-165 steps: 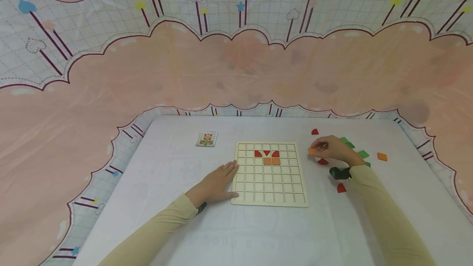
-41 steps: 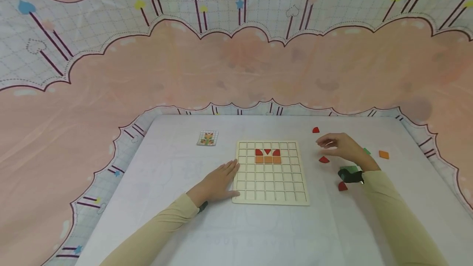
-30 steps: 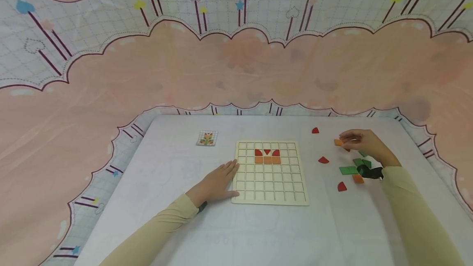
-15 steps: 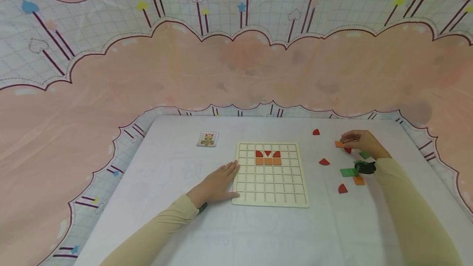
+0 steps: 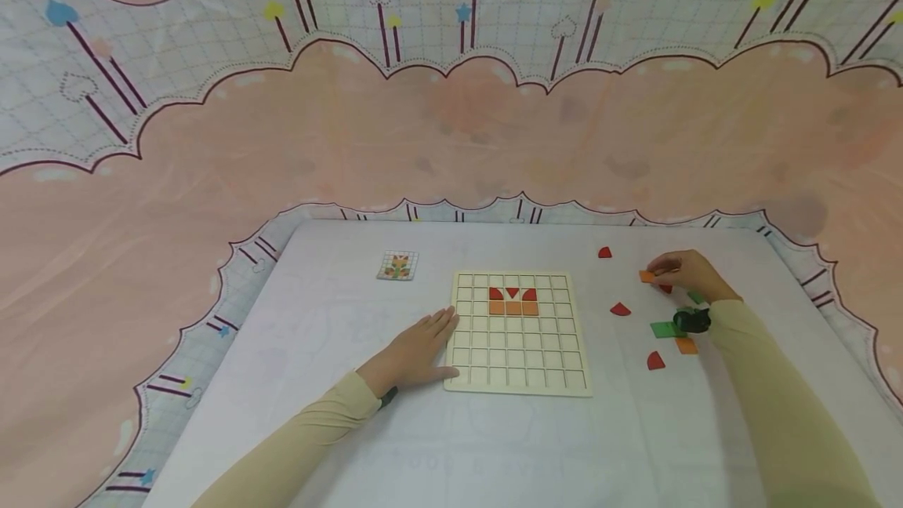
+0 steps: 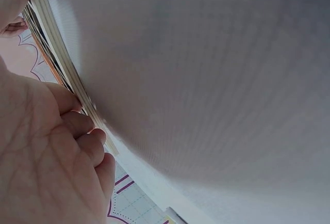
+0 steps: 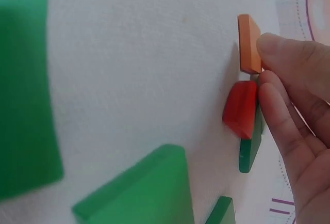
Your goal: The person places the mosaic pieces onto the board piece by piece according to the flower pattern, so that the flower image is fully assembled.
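My left hand (image 5: 409, 355) lies flat at the left edge of a pale wooden grid board (image 5: 518, 359), thumb and fingertips on its rim. In the left wrist view the fingers (image 6: 93, 146) reach along the board's side. The board bears two red quarter rounds, a red triangle (image 5: 512, 293) and a row of orange squares (image 5: 513, 308). To the right, my right hand (image 5: 687, 273) pinches an orange square tile (image 5: 645, 277) at its edge between thumb and fingertips. A red piece (image 7: 240, 109) and a green tile (image 7: 251, 152) lie close below those fingers in the right wrist view.
Loose red pieces (image 5: 620, 310) lie between board and right hand. Green tiles (image 5: 665, 329) and another orange tile (image 5: 687, 346) lie under and before the right wrist, partly covered. A small pattern card (image 5: 398, 265) lies behind the board's left side. A patterned cloth hangs behind.
A third orange square has joined the row on the board since the oldest frame. The right hand has gone back rightward to the loose pieces, to another orange tile. The left hand stays put.
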Tool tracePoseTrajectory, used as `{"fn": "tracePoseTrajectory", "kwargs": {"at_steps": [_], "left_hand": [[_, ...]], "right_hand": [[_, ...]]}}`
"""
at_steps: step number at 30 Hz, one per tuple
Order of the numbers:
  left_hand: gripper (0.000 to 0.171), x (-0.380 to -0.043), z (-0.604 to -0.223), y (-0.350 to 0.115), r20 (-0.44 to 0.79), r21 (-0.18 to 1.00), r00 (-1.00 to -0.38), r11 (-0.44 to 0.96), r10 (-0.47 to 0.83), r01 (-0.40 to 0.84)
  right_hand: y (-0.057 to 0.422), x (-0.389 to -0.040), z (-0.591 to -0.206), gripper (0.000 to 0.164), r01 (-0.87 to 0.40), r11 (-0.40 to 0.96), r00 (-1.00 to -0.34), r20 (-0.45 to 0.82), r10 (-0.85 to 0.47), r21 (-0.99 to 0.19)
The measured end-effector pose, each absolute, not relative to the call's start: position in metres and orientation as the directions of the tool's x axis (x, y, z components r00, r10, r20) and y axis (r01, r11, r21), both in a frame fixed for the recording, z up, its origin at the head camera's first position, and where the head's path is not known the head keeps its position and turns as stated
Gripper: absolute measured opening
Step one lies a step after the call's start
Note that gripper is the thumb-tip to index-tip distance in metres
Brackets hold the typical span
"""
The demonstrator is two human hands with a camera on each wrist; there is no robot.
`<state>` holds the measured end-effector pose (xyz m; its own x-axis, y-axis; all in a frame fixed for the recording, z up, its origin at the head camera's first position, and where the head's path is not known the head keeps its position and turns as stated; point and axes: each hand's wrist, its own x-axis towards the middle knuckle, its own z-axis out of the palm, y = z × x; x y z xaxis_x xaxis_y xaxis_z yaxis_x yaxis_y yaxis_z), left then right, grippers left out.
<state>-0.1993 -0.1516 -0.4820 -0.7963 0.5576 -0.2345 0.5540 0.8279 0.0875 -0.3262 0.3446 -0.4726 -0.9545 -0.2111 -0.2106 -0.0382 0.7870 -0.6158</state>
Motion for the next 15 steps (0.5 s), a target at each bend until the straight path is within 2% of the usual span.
{"fn": "tracePoseTrajectory", "kwargs": {"at_steps": [15], "left_hand": [[0.09, -0.199, -0.483, -0.152, -0.233, 0.087, -0.795, 0.826, 0.561, 0.557]], "right_hand": [[0.328, -0.329, -0.476, 0.031, -0.07, 0.782, -0.957, -0.179, -0.227, -0.619]]}}
